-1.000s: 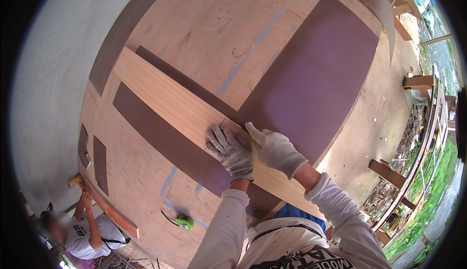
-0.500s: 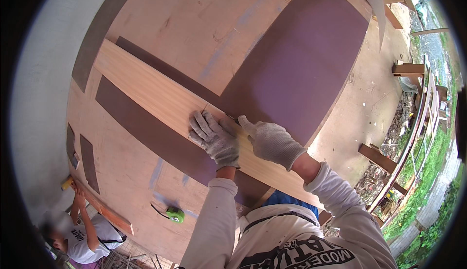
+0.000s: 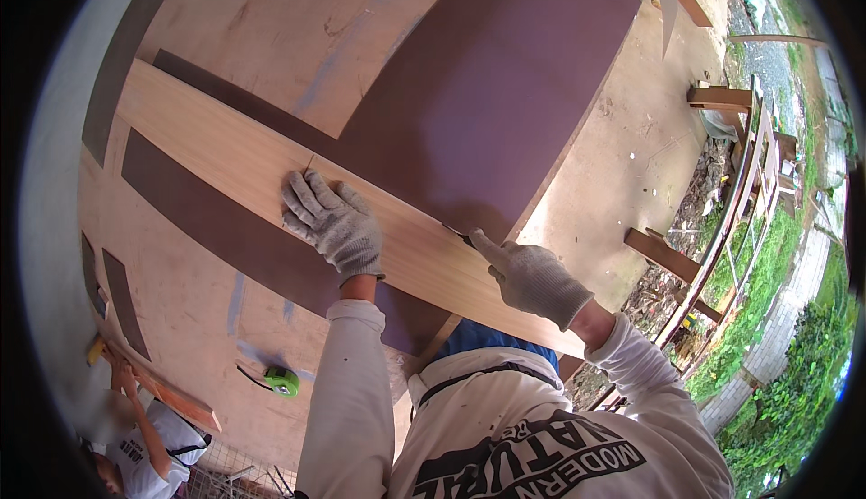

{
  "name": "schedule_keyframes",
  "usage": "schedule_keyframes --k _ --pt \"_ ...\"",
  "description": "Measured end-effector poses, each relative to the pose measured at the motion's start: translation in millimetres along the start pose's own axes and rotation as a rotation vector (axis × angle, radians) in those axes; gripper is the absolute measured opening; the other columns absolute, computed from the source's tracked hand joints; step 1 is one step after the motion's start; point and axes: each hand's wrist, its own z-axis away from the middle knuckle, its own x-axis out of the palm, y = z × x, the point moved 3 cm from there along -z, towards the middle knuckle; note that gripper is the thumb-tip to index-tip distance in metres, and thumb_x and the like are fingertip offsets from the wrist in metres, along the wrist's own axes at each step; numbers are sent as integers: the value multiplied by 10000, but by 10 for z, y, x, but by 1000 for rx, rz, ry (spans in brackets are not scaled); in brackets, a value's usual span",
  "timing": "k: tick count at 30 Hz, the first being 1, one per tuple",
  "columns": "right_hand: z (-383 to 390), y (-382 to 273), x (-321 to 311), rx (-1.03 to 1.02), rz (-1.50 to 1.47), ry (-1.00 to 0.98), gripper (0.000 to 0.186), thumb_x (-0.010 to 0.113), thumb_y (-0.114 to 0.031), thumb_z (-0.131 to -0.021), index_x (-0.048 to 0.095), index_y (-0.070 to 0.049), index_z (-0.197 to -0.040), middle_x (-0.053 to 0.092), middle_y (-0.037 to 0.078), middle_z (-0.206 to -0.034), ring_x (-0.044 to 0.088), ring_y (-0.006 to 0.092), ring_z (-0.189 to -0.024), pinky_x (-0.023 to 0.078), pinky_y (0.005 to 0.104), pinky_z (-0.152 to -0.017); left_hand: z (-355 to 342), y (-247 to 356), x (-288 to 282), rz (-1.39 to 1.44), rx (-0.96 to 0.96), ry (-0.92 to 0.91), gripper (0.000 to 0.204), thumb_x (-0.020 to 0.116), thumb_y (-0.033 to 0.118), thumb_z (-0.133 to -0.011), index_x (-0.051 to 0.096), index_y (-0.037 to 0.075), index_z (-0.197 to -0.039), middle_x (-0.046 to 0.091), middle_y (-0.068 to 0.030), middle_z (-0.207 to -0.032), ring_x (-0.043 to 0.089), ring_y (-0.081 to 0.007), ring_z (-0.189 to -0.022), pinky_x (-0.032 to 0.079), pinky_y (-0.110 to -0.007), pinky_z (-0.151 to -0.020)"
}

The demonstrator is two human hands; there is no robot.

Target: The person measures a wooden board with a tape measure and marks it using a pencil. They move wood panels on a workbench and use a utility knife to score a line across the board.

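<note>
A long pale wood-grain board runs diagonally across the worktable toward my body, over a dark brown sheet. My left hand, in a grey knit glove, lies flat on the board with its fingers stretched out. A short thin dark mark or object shows by its fingertips; I cannot tell which. In a matching glove, my right hand is closed around a slim dark cutter knife, its forefinger extended along it. The knife's tip meets the board's far edge, beside the sheet; most of its handle is hidden in my grip.
A green tape measure lies on the tabletop left of my left forearm. At the lower left, another person has hands near a reddish-brown plank. Wooden supports and a railing stand beyond the table at right.
My right hand has drawn the knife along the board's edge toward my body, away from my left hand. My left hand stays on the board, while the whole view has shifted.
</note>
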Motion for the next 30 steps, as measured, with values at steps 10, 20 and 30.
schedule_keyframes --k 10,20,30 --pt "584 563 297 108 -49 -19 657 597 -120 -1026 367 -106 -1641 713 248 -1009 728 437 -872 568 539 -792 13 8 93 -52 -29 27 484 506 313 -1113 499 27 -1503 455 -171 -1620 398 -380 -1528 302 -586 -1217" --pt "704 316 -3 113 -76 246 618 634 -120 -1011 429 -68 -1592 715 248 -950 733 439 -885 575 551 -802 15 -25 36 -36 -38 2 476 506 301 -1103 532 -9 -1462 432 -199 -1637 357 -410 -1550 297 -600 -1222" --pt "-979 -794 -404 -230 -200 435 585 594 -218 -1070 445 -88 -1621 730 210 -1128 733 393 -1045 588 482 -929 0 -60 12 44 -40 -93 586 550 282 -1058 443 -47 -1531 346 -250 -1676 275 -480 -1580 210 -665 -1263"
